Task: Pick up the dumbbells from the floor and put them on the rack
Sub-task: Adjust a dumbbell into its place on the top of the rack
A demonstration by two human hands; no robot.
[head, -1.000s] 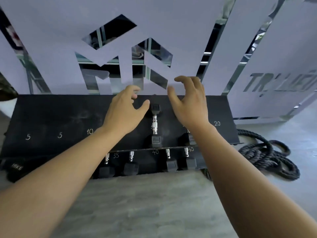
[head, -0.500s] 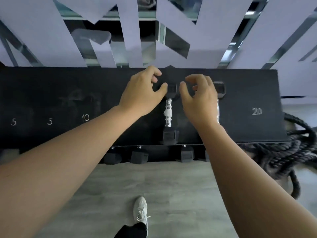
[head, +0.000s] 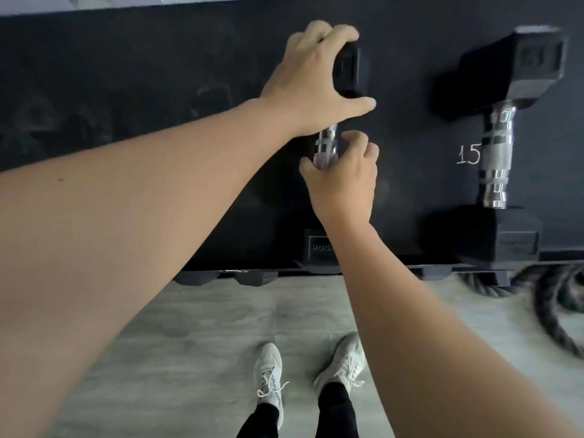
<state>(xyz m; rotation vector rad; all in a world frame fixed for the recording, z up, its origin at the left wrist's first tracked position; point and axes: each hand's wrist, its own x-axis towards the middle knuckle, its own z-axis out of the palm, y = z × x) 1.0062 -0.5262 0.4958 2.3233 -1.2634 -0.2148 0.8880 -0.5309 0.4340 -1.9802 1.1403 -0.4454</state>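
The left hand (head: 311, 79) cups the far head and the right hand (head: 343, 181) wraps the chrome handle of the dumbbell (head: 325, 150) lying on the rack (head: 126, 90) (seemingly being seated), so release should follow.

Rope (head: 546, 298) blurred, cut by right edge; right hand (head: 344, 181) hides dumbbell (head: 327, 147) handle's lower half; lower-shelf weights (head: 256, 277) mostly hidden.

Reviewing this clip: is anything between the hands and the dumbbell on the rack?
Nothing visible. The left hand grips the far head of the dumbbell, the right hand wraps its chrome handle, and it lies on the rack.
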